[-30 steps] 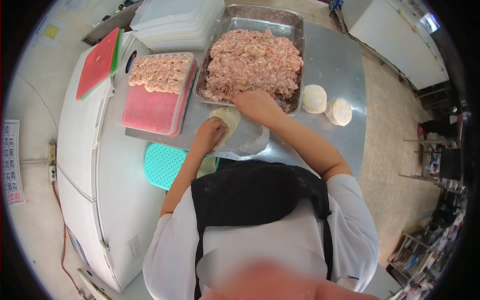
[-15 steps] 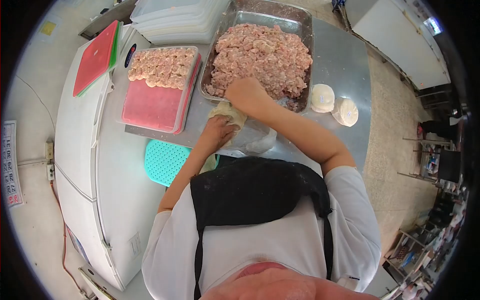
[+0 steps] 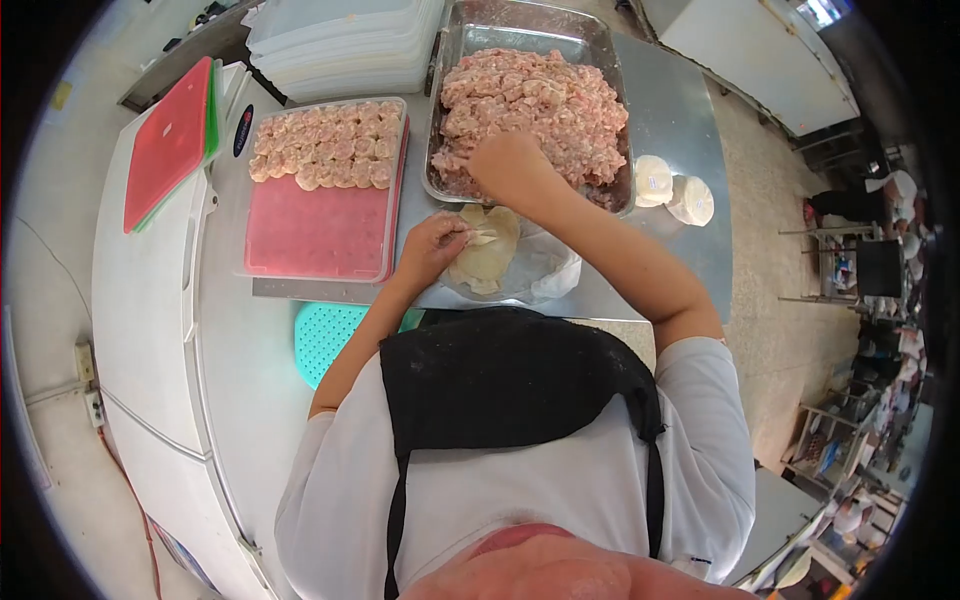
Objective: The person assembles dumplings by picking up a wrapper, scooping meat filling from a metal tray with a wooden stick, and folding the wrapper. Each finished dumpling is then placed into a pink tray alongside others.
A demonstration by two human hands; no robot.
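At far left, red and green boards (image 3: 168,140) lie stacked on a white chest (image 3: 150,330). Next right, a red box (image 3: 322,215) holds rows of finished dumplings (image 3: 325,145) in its far half. My left hand (image 3: 432,245) has its grip pinched on the edge of a wrapper (image 3: 487,255), which rests on a clear bag (image 3: 545,280) on the worktop (image 3: 670,110), just below the tray (image 3: 520,30). My right hand (image 3: 510,165) reaches into the mince (image 3: 545,100) at the tray's near edge; its fingertips are hidden, so I cannot tell whether that grip is apart or together. At right, 2 wrapper stacks (image 3: 672,190) sit beside the tray. My apron (image 3: 510,385) hides the worktop's near edge.
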